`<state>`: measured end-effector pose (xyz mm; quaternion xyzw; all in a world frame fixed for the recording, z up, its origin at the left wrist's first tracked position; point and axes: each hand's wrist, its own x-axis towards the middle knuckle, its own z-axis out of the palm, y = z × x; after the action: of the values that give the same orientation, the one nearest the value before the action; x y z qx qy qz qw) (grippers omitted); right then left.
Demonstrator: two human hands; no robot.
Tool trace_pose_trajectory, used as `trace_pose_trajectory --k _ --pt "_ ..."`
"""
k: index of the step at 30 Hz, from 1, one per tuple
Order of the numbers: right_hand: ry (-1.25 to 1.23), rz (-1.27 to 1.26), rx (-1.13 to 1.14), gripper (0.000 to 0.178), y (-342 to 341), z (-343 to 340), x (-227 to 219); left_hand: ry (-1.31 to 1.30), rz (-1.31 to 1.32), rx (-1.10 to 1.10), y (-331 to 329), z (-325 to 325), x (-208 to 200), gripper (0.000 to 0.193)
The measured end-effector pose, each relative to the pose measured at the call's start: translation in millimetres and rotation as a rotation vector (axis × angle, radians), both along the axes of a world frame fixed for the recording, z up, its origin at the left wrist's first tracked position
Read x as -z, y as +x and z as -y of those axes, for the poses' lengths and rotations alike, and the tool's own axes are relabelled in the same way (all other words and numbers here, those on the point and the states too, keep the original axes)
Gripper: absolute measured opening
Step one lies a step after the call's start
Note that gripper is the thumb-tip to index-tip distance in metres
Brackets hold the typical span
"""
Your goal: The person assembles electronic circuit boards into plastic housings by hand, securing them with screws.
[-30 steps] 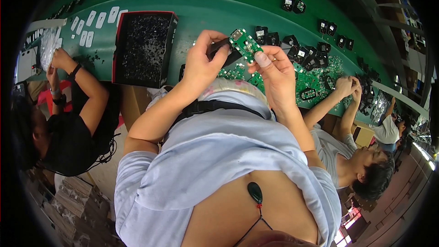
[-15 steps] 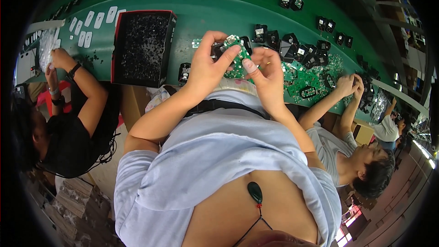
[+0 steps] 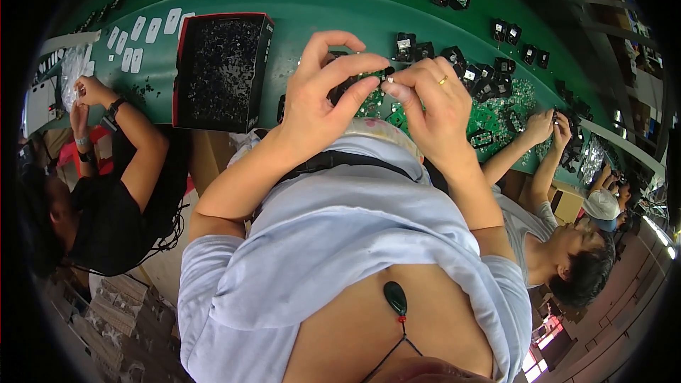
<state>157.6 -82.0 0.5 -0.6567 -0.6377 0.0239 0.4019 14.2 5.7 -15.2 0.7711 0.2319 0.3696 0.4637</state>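
My left hand point(image 3: 316, 92) is curled above the near edge of the bench, index finger and thumb bent toward the right hand. What it grips is too small to make out. My right hand point(image 3: 436, 106), a ring on one finger, has thumb and fingertips pinched on a small black-and-silver part point(image 3: 389, 78). This part sits between the fingertips of both hands. Under and behind the fingers show a green circuit board point(image 3: 371, 105) and, partly hidden by my left hand, a dark housing point(image 3: 340, 89).
Left of my hands stands a box point(image 3: 225, 71) of small black parts. To the right lie black housings point(image 3: 486, 85) and a heap of green circuit boards point(image 3: 507, 117). White plates point(image 3: 154, 30) lie far left. Co-workers' hands point(image 3: 546, 126) work at right and at left point(image 3: 89, 92).
My hands held a green circuit board up between them; it now shows lower, behind the fingers. The right hand has turned and its fingers have closed on a small part.
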Motion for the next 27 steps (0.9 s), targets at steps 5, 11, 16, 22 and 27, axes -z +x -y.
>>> trace_pose_trajectory --k 5,11,16,22,27 --pt "-0.123 0.053 -0.086 0.014 8.4 -1.8 -14.6 0.163 -0.043 0.051 0.0 -3.7 -7.0 0.02" --pt "-0.088 -0.123 -0.067 0.01 4.0 -0.2 -14.3 0.047 0.01 0.053 2.1 -3.4 -5.0 0.013" --pt "0.007 -0.266 0.021 0.012 -10.5 5.6 -3.4 -0.455 0.019 0.205 -1.3 0.0 -3.9 0.013" --pt "0.151 -0.001 -0.086 0.019 -6.0 4.4 -3.9 -0.567 0.048 -0.019 -1.1 6.4 -20.3 0.013" --pt "0.186 0.093 -0.132 0.023 -7.1 1.9 -6.0 -0.231 0.019 -0.057 -1.2 3.2 -13.7 0.015"
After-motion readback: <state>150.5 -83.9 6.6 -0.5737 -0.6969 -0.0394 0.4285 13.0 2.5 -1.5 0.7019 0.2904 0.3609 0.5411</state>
